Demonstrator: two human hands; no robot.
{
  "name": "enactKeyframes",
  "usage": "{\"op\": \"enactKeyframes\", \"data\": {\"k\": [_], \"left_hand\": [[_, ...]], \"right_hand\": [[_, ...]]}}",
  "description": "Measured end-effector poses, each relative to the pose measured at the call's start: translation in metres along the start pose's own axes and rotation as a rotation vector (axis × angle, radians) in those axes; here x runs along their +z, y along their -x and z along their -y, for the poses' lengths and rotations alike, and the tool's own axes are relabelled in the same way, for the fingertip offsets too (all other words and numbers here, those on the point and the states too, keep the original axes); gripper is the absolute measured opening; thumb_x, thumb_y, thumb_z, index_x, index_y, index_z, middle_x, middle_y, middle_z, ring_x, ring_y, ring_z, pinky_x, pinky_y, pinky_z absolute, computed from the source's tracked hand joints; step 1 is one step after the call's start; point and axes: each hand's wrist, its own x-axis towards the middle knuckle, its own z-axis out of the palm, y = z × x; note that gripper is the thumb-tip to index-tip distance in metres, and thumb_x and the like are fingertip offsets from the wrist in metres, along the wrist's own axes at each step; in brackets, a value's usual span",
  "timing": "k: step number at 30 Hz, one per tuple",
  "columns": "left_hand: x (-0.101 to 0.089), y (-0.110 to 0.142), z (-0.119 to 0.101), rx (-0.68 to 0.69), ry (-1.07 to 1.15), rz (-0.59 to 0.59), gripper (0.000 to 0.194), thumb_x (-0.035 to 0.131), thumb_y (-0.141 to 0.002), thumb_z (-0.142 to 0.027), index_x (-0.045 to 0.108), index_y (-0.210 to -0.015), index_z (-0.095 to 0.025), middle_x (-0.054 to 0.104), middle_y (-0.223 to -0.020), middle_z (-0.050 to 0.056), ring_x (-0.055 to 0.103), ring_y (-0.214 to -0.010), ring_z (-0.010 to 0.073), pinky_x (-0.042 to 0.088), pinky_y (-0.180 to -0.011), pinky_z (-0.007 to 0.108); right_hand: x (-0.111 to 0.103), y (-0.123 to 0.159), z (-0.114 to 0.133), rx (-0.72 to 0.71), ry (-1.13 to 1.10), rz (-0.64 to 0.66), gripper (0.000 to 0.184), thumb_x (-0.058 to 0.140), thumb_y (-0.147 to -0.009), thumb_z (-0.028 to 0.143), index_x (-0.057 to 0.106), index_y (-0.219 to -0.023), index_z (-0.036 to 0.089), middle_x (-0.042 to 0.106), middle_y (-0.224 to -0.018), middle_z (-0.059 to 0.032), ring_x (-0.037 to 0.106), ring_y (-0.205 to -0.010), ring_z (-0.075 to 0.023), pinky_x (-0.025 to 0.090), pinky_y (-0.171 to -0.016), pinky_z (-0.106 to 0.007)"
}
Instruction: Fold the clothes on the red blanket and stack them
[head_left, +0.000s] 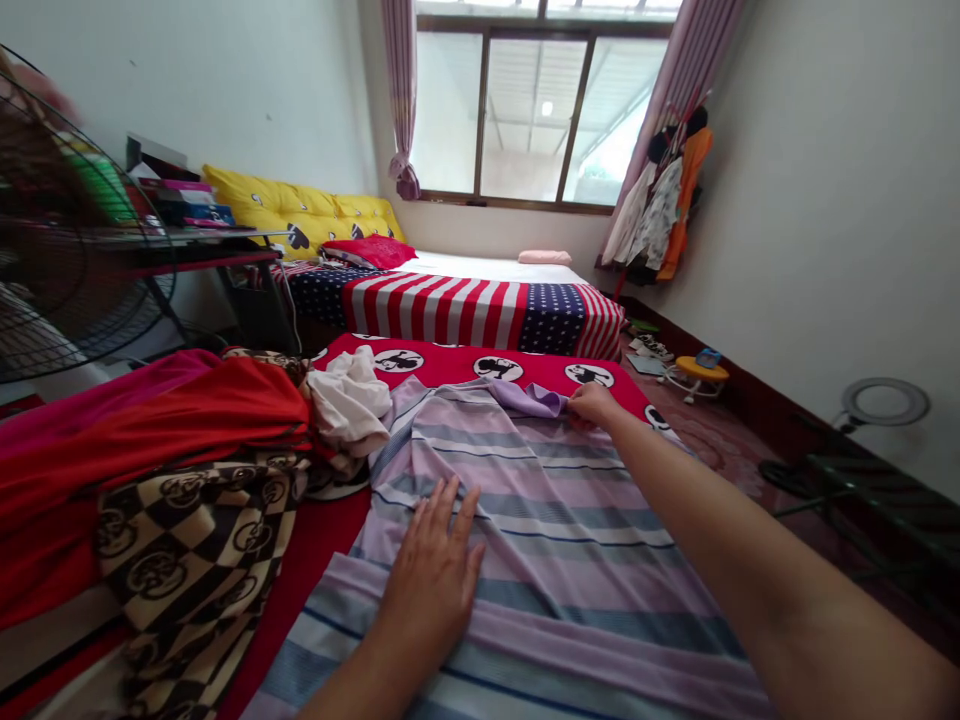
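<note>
A lilac and blue striped garment (540,510) lies spread flat on a red bed cover (450,362) printed with black and white cartoon rounds. My left hand (433,570) rests palm down on the garment's near left part, fingers spread. My right hand (592,403) reaches to the far edge and pinches a folded purple corner of the same garment. Left of the garment lie a crumpled white cloth (346,400), a red cloth (172,420) and a black and cream patterned cloth (187,540).
A second bed with a stars-and-stripes cover (480,305) and yellow cushions (300,210) stands further back under the window. A fan grille (67,230) and a cluttered table are at the left. Hanging clothes (664,205), a small stool and a ring light (885,402) line the right wall.
</note>
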Motion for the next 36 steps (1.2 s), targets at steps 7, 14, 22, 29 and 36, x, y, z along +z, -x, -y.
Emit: {"op": "enactKeyframes", "data": {"k": [7,14,22,29,36], "left_hand": [[0.003,0.001,0.002,0.03,-0.058,-0.03,0.056,0.043,-0.089,-0.028,0.038,-0.144,-0.021,0.038,-0.15,0.014,0.036,-0.137,0.0286,0.035,-0.109,0.049],[0.0,0.0,0.0,0.035,-0.127,-0.027,0.054,0.045,-0.09,-0.025,0.04,-0.143,-0.018,0.039,-0.148,0.016,0.037,-0.136,0.0282,0.036,-0.108,0.048],[-0.002,0.0,-0.001,0.037,-0.125,-0.021,0.055,0.045,-0.09,-0.026,0.038,-0.144,-0.018,0.037,-0.15,0.015,0.036,-0.137,0.0281,0.035,-0.109,0.047],[0.0,0.003,0.001,0.041,-0.123,-0.002,0.068,0.048,-0.089,-0.05,0.033,-0.147,-0.016,0.031,-0.153,0.015,0.027,-0.141,0.0304,0.031,-0.111,0.047],[-0.001,0.001,0.002,0.046,-0.153,0.019,0.07,0.048,-0.087,-0.053,0.037,-0.145,-0.016,0.033,-0.152,0.016,0.03,-0.14,0.0317,0.03,-0.111,0.048]], "right_hand": [[-0.01,-0.002,-0.008,-0.015,-0.09,-0.183,0.051,0.044,-0.093,0.034,0.04,-0.138,0.01,0.061,-0.122,-0.0164,0.064,-0.097,-0.0153,0.052,-0.073,-0.022],[-0.037,0.012,-0.056,0.1,0.262,0.0,0.009,0.074,-0.063,0.025,0.072,-0.064,0.017,0.07,-0.075,-0.0076,0.065,-0.083,-0.0268,0.049,-0.077,-0.038],[-0.039,0.017,-0.08,0.119,0.472,0.003,0.015,0.062,-0.07,0.025,0.075,-0.078,0.021,0.073,-0.092,-0.009,0.067,-0.09,-0.0268,0.047,-0.068,-0.03],[-0.037,0.024,-0.094,0.13,0.539,-0.108,0.028,0.054,-0.076,0.028,0.075,-0.091,0.019,0.072,-0.102,-0.0132,0.066,-0.096,-0.0291,0.047,-0.071,-0.031],[-0.061,0.038,-0.113,0.115,0.471,-0.035,0.031,0.06,-0.075,0.044,0.075,-0.081,0.018,0.073,-0.086,-0.0135,0.068,-0.081,-0.027,0.045,-0.06,-0.028]]}}
